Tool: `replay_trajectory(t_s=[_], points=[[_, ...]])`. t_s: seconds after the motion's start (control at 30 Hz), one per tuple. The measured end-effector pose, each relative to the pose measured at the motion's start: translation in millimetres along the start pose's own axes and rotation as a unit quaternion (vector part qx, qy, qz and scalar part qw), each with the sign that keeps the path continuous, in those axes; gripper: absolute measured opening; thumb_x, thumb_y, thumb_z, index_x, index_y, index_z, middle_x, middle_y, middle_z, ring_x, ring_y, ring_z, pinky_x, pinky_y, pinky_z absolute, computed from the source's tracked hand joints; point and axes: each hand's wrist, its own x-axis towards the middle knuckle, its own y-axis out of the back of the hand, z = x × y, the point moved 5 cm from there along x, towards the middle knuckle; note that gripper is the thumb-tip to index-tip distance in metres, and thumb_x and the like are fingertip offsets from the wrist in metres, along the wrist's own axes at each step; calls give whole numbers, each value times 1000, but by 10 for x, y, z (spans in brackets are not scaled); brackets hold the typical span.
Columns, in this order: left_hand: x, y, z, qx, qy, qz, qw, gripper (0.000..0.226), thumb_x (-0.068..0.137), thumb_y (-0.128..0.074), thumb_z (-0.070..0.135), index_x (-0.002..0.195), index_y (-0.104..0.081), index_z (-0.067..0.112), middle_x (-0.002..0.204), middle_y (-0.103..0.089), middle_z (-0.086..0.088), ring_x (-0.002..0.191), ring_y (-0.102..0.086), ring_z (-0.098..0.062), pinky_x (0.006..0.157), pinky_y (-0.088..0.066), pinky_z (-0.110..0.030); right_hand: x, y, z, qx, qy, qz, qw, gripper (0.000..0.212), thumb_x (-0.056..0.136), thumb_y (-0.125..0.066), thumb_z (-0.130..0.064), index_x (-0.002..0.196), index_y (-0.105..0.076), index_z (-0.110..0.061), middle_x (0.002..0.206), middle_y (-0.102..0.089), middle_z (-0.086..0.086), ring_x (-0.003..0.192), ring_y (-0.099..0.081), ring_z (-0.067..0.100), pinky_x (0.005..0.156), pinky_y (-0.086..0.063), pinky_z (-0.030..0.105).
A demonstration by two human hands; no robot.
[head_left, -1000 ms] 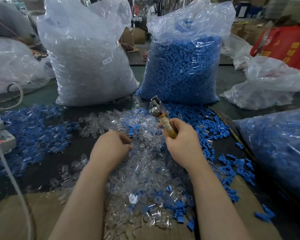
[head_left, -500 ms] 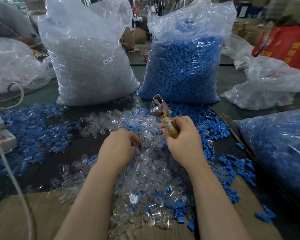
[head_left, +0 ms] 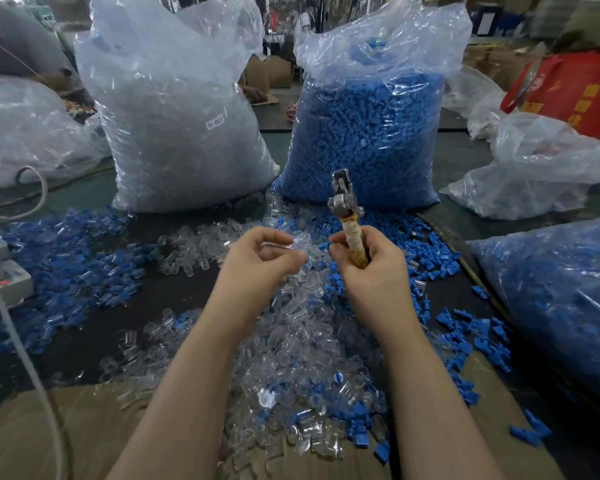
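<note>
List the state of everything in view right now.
Left-hand grip, pinching a clear piece.
Right-hand grip, holding the tool by its handle, pinching a blue piece.
Tool, upright, metal head up.
Clear-parts bag, upright, full.
Blue-parts bag, upright, mostly full.

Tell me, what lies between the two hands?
Head view: a heap of clear and blue plastic pieces lies between the left hand and right hand.

Shiny metal head and tape-wrapped handle on the tool (head_left: 349,221); clear caps (head_left: 291,341) glossy plastic; blue plugs (head_left: 426,251) matt plastic.
</note>
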Motion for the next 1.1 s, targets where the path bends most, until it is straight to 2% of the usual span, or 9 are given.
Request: replay_trajectory(t_s=[0.07, 0.2, 0.3, 0.4, 0.53, 0.63, 0.93, 1.1], points=[[-20, -28, 10, -6, -8, -19, 1000, 29, 83, -75, 8, 108, -68, 21, 71, -68, 6, 63, -59, -5, 63, -51, -24, -5, 0, -20, 13, 2, -1, 1000, 10, 93, -67, -23, 87, -62, -15, 63, -54, -8, 56, -44, 3, 54, -40, 22], [-46, -55, 37, -10, -27, -13, 1000, 15, 83, -74, 7, 93, -74, 17, 65, -69, 8, 59, -60, -1, 55, -46, -13, -14, 0, -56, 10, 5, -4, 1000, 10, 92, -67, -22, 87, -63, -15, 66, -57, -5, 58, -46, 4, 59, -44, 30], [-54, -59, 42, -36, -20, -6, 999, 12, 80, -77, 17, 92, -75, 14, 72, -74, 1, 64, -65, -3, 59, -50, -15, -17, -1, -68, 4, 5, -1, 1000, 11, 92, -67, -23, 88, -62, -14, 70, -60, -2, 61, -49, 6, 63, -46, 35], [-51, -56, 36, -57, -10, -8, 998, 12, 82, -74, 13, 94, -75, 14, 79, -76, -1, 71, -69, -7, 66, -53, -19, -15, -5, -66, 2, 4, -1, 1000, 14, 92, -67, -25, 88, -61, -14, 67, -57, -3, 59, -47, 7, 61, -45, 36], [-49, -44, 25, -72, -3, 9, 997, 27, 82, -72, -2, 104, -72, 13, 90, -77, -2, 84, -72, -13, 72, -57, -21, -9, -11, -50, 3, 7, -1, 1000, 17, 92, -67, -29, 86, -60, -14, 61, -52, -13, 54, -41, 3, 54, -39, 27], [-48, -18, 9, -69, 4, 34, 997, 27, 78, -76, -3, 100, -73, 11, 88, -77, -3, 82, -72, -13, 77, -60, -25, -5, -22, -46, 4, 10, -1, 1000, 18, 93, -67, -29, 85, -59, -15, 61, -53, -16, 53, -42, 2, 51, -36, 17], [-75, -40, 16, -116, 26, 35, 992, 9, 81, -75, 3, 89, -72, 5, 77, -75, -10, 72, -73, -15, 62, -57, -19, -15, -43, -65, 2, 23, -8, 1000, 20, 92, -68, -29, 84, -58, -14, 60, -51, -14, 53, -39, 4, 52, -35, 23], [-85, -77, 38, -121, 25, 40, 992, 9, 79, -76, 3, 87, -71, 2, 75, -75, -11, 70, -74, -16, 61, -58, -21, -17, -30, -84, -4, 25, -3, 1000, 19, 92, -68, -28, 84, -59, -13, 59, -51, -15, 53, -41, 4, 51, -36, 22]])
